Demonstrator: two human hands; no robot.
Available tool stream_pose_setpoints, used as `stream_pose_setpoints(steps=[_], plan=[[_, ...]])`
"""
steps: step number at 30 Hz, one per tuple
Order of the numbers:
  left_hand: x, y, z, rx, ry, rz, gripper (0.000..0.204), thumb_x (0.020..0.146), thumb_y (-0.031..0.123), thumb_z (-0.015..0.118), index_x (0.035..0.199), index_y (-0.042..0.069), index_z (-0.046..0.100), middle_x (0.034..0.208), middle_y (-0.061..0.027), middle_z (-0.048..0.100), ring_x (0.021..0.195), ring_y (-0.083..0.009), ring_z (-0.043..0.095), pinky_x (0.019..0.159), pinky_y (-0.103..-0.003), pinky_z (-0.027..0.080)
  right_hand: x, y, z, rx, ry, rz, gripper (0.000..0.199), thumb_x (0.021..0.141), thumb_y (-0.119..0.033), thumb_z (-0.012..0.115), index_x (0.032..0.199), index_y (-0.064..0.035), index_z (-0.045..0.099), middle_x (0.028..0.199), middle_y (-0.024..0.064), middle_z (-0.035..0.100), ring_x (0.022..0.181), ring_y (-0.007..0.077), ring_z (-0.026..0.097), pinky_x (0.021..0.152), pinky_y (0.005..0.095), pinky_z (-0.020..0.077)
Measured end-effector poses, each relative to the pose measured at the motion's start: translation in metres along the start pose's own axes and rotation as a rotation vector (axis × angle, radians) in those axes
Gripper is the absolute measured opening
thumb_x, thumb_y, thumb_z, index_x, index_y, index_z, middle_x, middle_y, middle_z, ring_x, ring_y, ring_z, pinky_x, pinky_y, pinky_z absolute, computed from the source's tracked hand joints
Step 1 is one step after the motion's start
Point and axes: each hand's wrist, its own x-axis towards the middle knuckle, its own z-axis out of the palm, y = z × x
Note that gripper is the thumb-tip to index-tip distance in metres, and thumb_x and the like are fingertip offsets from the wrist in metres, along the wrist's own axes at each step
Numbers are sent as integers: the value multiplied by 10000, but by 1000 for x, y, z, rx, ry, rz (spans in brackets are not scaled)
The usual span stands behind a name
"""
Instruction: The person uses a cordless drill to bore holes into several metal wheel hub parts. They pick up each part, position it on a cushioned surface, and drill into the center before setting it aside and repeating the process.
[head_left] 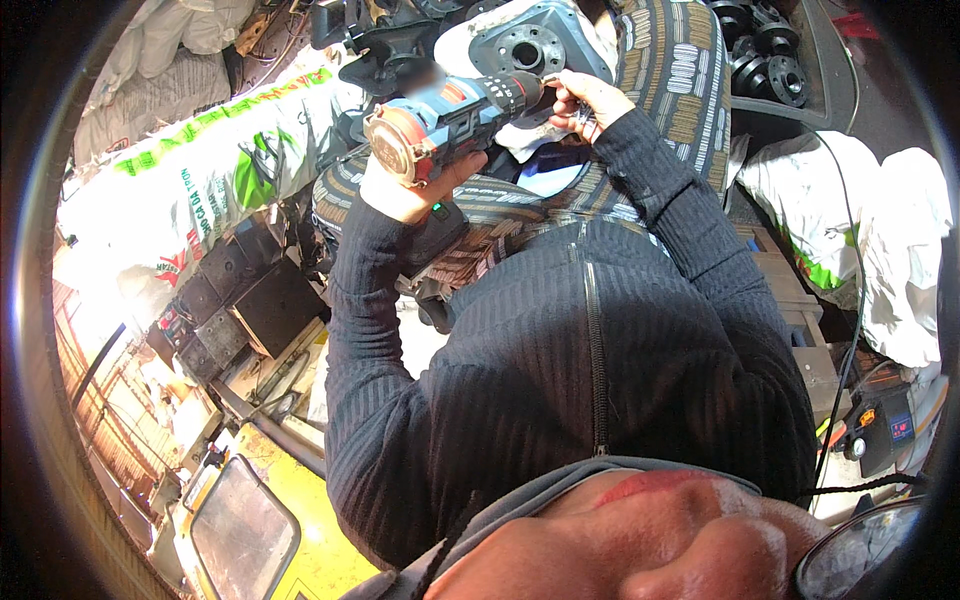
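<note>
My left hand (402, 196) is wrapped around the grip of a blue and black cordless drill (450, 112) with a reddish rear cap. The drill lies across in front of me, its black chuck (515, 92) pointing right. At the chuck's front end my right hand (592, 104) has its fingers pinched together. Something small and thin shows by those fingertips, too small to name. Just beyond the chuck is a bluish-grey metal plate (575, 62) with a round hub (527, 52) ringed by holes.
Black metal parts (405, 55) lie beyond the drill. A dark crate (822, 112) at far right holds several black hubs (770, 78). White sacks (215, 185) stand left, white bags (900, 260) right, with a black cable (852, 220). Black blocks (225, 270) and a yellow machine (325, 555) are left.
</note>
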Motion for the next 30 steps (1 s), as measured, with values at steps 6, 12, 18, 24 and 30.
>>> stream_pose_setpoints(steps=[6, 12, 18, 24, 30], plan=[[-2, -4, 6, 41, -2, 22, 426, 717, 221, 733, 1076, 52, 578, 1023, -102, 609, 930, -245, 591, 805, -343, 462, -15, 3, 10, -81, -46, 73, 200, 869, -182, 575, 997, -28, 563, 831, 42, 595, 741, 128, 603, 631, 262, 547], [-5, -8, 7, 42, -10, 15, 411, 724, 223, 722, 1070, 58, 575, 1014, -105, 603, 917, -264, 587, 799, -361, 461, -9, 3, 10, -21, 30, 45, 221, 872, -156, 563, 1047, -21, 551, 886, 61, 604, 763, 122, 612, 631, 237, 546], [-5, -9, 7, 176, 75, 174, 368, 719, 212, 721, 1027, 58, 591, 996, -104, 600, 898, -273, 585, 774, -362, 464, -9, 2, 8, -40, -52, 143, 271, 875, -208, 560, 1067, -17, 563, 956, 84, 619, 839, 139, 623, 611, 245, 548], [-10, -18, 7, 84, 29, 87, 343, 728, 202, 710, 1015, 53, 596, 961, -96, 618, 859, -260, 604, 762, -361, 467, 0, 7, 8, 332, 120, 180, 225, 877, -205, 562, 987, -10, 590, 857, 68, 637, 779, 139, 638, 566, 239, 564], [-9, -34, 21, 312, 124, 348, 451, 673, 125, 752, 1075, 50, 561, 976, -99, 622, 880, -276, 612, 760, -372, 477, -1, 14, 25, 572, 155, 179, 186, 855, -222, 597, 894, -42, 624, 784, 37, 647, 644, 102, 627, 538, 235, 555]])
